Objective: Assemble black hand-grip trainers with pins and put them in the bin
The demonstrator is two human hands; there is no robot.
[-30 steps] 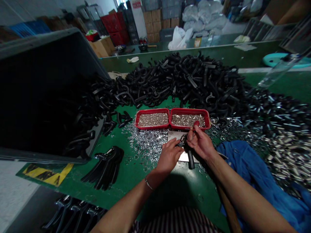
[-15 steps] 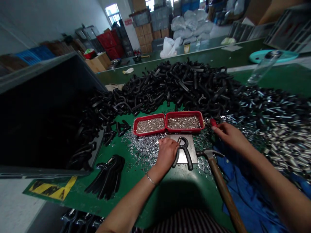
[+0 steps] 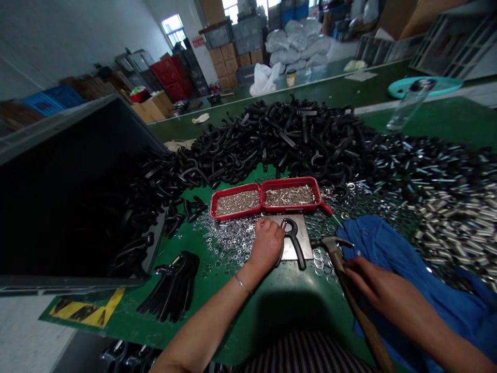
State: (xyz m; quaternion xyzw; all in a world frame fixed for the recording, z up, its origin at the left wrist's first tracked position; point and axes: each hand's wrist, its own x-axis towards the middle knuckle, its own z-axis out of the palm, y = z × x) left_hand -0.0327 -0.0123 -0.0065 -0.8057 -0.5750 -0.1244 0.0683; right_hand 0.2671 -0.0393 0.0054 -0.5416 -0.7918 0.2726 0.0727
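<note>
On forked part (image 3: 298, 250), left hand (image 3: 267, 242) curled, right hand (image 3: 379, 285) palm-down at hammer (image 3: 361, 312)

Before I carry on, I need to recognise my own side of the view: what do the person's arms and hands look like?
Both the left hand and right hand are ungloved, and the visible forearms have no sleeves. A thin, silver-coloured bracelet circles the left wrist; none shows on the right.

My left hand (image 3: 267, 243) hides part of black forked handle (image 3: 297, 248) on steel plate (image 3: 288, 250); claw hammer (image 3: 357, 308) right of plate, butt cropped.
</note>
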